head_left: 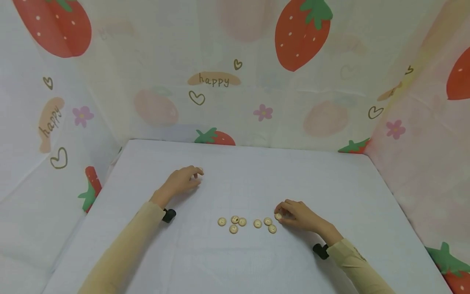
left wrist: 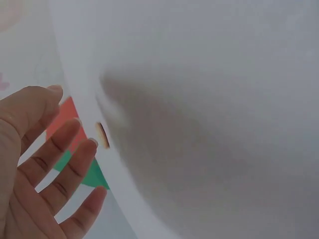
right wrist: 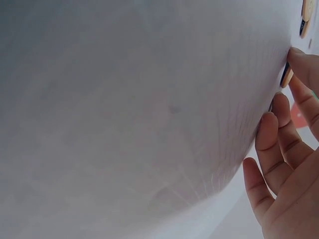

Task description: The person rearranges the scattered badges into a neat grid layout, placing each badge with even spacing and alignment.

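At the front right, my right hand (head_left: pixel 301 215) pinches a small round cream disc (head_left: pixel 278 216) between thumb and fingertips. The right wrist view shows the tan edge and dark underside of this disc (right wrist: pixel 287 75), low against the table. My left hand (head_left: pixel 183 179) is held over the left part of the table, fingers loosely bent and spread. Just past its fingertips is another disc (head_left: pixel 200 169). In the left wrist view that disc (left wrist: pixel 102 135) stands apart from the fingers, seen edge-on.
Beside the right hand lie three discs (head_left: pixel 268 221). Further left is a group of several more discs (head_left: pixel 233 229), one with a dark spot. They lie on a white-covered table (head_left: pixel 249 269), with strawberry-printed cloth walls (head_left: pixel 220 110) at its back and sides.
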The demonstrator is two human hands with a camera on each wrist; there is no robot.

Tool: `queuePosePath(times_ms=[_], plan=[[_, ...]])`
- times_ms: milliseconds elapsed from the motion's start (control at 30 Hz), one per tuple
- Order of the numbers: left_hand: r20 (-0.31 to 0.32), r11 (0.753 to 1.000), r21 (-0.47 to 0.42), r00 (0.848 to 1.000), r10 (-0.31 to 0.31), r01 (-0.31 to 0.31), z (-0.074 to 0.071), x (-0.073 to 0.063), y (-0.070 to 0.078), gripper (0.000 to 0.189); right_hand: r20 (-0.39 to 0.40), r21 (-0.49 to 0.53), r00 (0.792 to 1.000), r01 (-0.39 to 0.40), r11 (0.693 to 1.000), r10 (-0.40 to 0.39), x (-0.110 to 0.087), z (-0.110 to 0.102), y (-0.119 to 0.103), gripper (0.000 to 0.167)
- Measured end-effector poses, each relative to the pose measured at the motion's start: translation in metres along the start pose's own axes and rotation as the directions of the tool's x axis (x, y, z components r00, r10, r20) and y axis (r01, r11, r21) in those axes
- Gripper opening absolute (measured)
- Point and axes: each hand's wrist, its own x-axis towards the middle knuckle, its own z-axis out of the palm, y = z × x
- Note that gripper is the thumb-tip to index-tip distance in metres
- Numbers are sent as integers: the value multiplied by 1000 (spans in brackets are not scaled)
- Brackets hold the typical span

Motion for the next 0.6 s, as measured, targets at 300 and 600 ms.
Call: queuePosePath(times_ms=[300,600], plan=[[39,993,29,993,111,-112,5,-18,29,21,17,-2,1000,-21,1000,21,0,-1,0,24],[93,967,-18,962,256,-255,12,-32,49,18,12,3,1000,-19,1000,19,0,1,2,23]])
